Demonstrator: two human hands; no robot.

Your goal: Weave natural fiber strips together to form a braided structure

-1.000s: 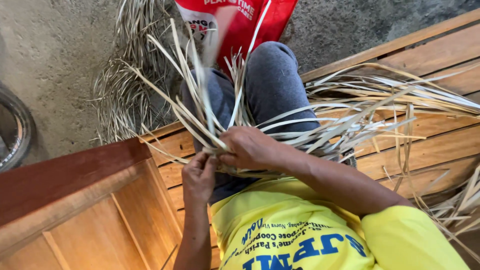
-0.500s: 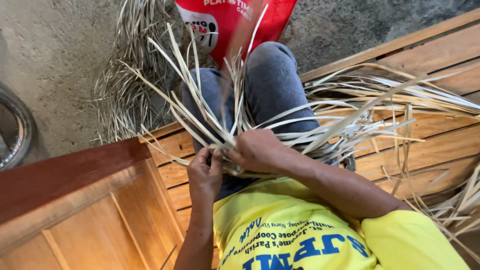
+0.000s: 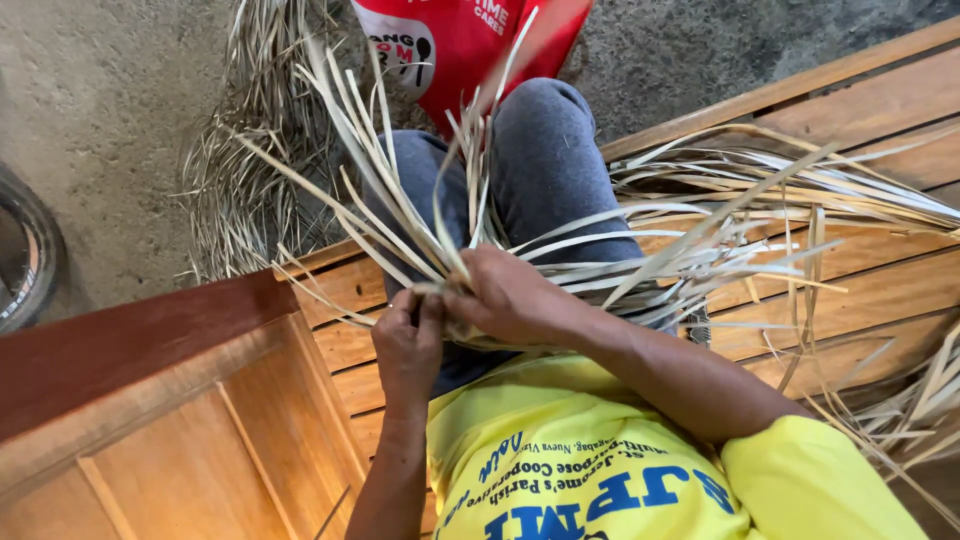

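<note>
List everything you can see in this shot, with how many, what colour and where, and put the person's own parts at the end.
long flat dried leaf strips: many, pale straw, fanning up and to the right from the hands across the lap and bench
heap of dried leaf fibre: one, grey-tan, on the ground at upper left
slatted wooden bench: one, light brown, under the person and along the right
red-brown wooden panel: one, at lower left
red plastic bag with white print: one, top centre beyond the knees
dark round rim: one, black, left edge, partly cut off
concrete ground: grey, upper left
yellow printed shirt: one, bottom centre
grey trousers: one pair, centre
left hand: gripping the strips
right hand: gripping the strips
</note>
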